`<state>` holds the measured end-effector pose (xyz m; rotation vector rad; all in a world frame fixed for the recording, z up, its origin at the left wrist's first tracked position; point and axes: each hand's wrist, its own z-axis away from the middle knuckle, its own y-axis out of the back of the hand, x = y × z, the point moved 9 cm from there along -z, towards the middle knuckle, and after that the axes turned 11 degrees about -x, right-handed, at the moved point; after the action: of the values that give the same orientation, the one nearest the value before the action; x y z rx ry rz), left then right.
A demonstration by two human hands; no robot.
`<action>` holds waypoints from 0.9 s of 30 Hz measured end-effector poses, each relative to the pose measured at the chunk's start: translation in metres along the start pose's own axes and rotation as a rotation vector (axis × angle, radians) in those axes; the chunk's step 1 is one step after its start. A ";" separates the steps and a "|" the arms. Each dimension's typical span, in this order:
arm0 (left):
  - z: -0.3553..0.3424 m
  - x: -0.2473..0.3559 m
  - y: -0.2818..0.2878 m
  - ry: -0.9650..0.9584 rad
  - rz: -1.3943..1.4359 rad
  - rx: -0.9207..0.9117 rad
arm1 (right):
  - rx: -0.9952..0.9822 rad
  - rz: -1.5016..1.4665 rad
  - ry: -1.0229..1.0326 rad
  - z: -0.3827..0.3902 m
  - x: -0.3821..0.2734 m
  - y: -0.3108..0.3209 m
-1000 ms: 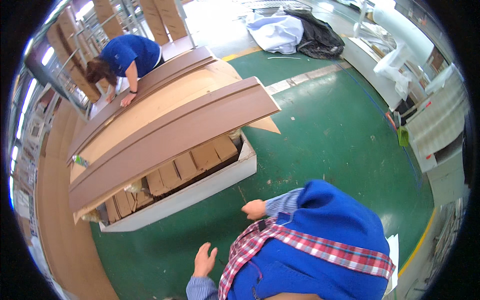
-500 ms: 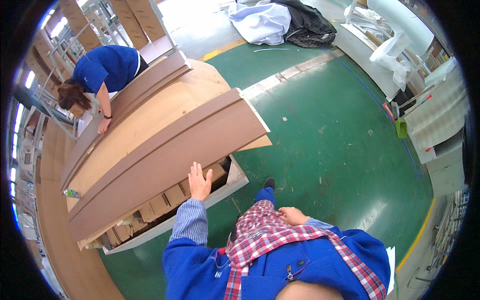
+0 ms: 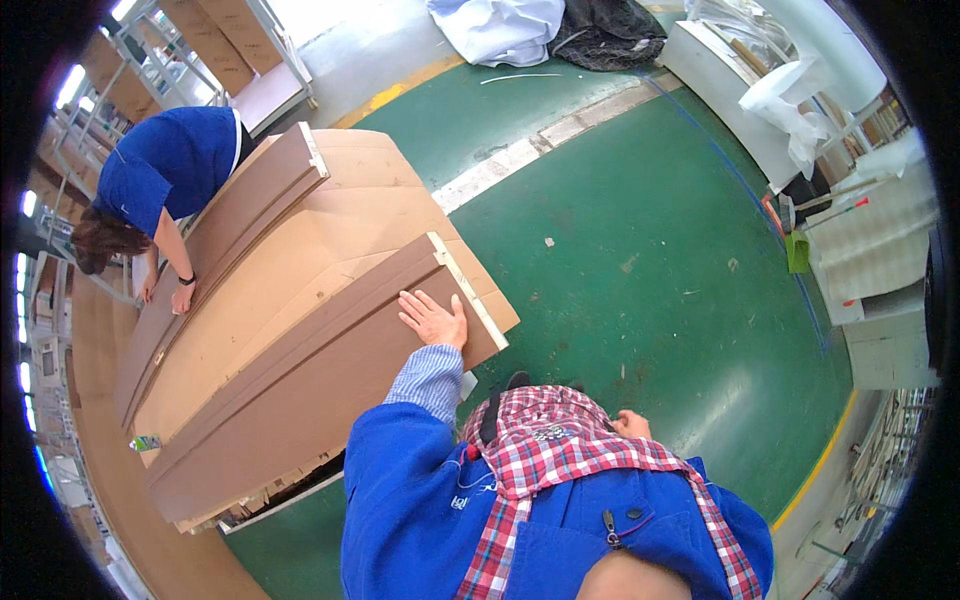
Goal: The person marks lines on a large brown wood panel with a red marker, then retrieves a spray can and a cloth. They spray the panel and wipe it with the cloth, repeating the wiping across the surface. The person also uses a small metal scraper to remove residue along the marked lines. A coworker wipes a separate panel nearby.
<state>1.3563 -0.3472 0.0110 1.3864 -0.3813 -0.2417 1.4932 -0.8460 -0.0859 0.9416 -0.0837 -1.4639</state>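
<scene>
My left hand (image 3: 435, 318) lies flat, fingers spread, on the near brown panel (image 3: 300, 400), close to its right end. A groove runs lengthwise along this panel, and its end edge is pale. My right hand (image 3: 631, 425) hangs beside my red-and-white checked apron (image 3: 550, 430), fingers curled; whatever they may hold is hidden. Beyond a strip of brown cardboard (image 3: 370, 185) lies a second, similar brown panel (image 3: 240, 225). Bent over it is a co-worker in a blue shirt (image 3: 170, 160), with one hand (image 3: 183, 297) at its far-side surface.
A small green-and-white object (image 3: 145, 442) sits at the left end of the cardboard. Green floor (image 3: 640, 260) stretches to my right. White and black sheeting (image 3: 500, 30) lies at the back. A green dustpan (image 3: 797, 252) stands by the right-hand bench. Metal racks (image 3: 270, 60) rise behind the co-worker.
My left hand has gone from above the near panel's front edge onto its surface, nearer the right end. My right hand has come away from the apron's front to its side. My view has shifted.
</scene>
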 end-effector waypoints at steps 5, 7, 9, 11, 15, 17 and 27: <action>0.004 0.039 0.021 -0.067 -0.087 -0.074 | -0.268 0.095 -0.207 -0.049 0.025 -0.004; 0.018 0.037 0.038 -0.036 -0.037 0.128 | -0.267 0.167 -0.066 -0.105 0.051 -0.002; 0.021 0.073 0.041 -0.122 0.085 0.182 | -0.188 0.118 -0.052 -0.128 0.022 0.049; 0.020 0.152 0.027 -0.285 0.155 0.148 | -0.188 0.084 0.055 -0.176 0.059 0.043; 0.010 0.298 -0.006 -0.548 0.201 -0.059 | -0.132 0.003 0.010 -0.188 0.021 0.171; 0.005 0.366 -0.019 -0.673 0.214 -0.193 | -0.038 0.025 0.064 -0.211 0.050 0.206; -0.057 0.573 -0.061 -0.778 0.199 -0.595 | 0.078 -0.177 -0.111 -0.281 0.119 0.352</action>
<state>1.9065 -0.5271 0.0114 0.6165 -0.9940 -0.6731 1.9570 -0.8711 -0.1234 0.9497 -0.1428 -1.6864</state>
